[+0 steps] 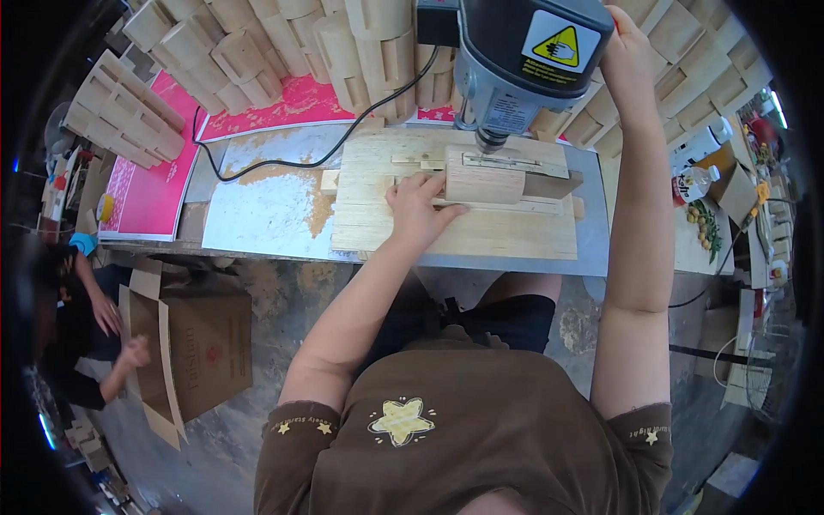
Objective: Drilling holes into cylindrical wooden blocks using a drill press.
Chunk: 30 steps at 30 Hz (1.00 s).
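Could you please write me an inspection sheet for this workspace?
Surface: a wooden board lies on a metal sheet; sawdust lies to the board's left.
Job's things: a wooden block sits on the board, below the drill press; bit contact cannot be judged.
Clutter: wooden pieces stand stacked behind; a bottle is at the right.
Hands: the left hand is spread at the block's left end; the right hand is at the press's right side, its grip hidden.
Cables: a black cable loops left from the press.
Surroundings: a co-worker is beside an open carton on the floor.
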Each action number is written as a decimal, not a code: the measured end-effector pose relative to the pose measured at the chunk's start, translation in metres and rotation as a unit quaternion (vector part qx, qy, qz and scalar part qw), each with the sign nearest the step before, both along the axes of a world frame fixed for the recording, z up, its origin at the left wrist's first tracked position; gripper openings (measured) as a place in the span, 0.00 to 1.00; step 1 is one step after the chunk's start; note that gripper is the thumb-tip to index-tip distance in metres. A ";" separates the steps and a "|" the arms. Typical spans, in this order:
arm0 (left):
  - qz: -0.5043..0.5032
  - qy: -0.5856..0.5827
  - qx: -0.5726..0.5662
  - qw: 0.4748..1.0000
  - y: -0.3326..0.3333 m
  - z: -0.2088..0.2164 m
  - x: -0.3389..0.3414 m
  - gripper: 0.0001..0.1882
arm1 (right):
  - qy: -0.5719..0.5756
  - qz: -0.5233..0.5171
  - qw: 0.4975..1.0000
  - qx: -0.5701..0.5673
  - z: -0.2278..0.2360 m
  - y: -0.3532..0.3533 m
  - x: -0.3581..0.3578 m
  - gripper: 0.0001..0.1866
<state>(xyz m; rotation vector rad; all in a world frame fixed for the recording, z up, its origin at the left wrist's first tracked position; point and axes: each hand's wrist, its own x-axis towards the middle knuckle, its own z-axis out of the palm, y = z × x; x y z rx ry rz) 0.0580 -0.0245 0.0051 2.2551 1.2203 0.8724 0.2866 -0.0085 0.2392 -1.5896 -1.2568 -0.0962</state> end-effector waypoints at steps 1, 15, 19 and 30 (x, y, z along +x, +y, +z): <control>-0.010 -0.028 -0.030 0.999 0.000 0.002 0.001 0.30 | 0.002 0.004 1.000 0.001 -0.005 0.000 0.004 0.16; -0.100 -0.163 -0.079 0.978 0.021 0.027 -0.083 0.19 | -0.144 0.183 0.954 -0.187 -0.160 -0.115 0.007 0.13; -0.033 -0.230 -0.212 0.949 0.011 0.057 -0.157 0.13 | -0.149 0.188 0.948 -0.208 -0.154 -0.147 -0.002 0.14; 0.125 -0.323 -0.453 0.822 -0.039 0.084 -0.135 0.14 | -0.146 0.209 0.951 -0.177 -0.152 -0.151 -0.035 0.15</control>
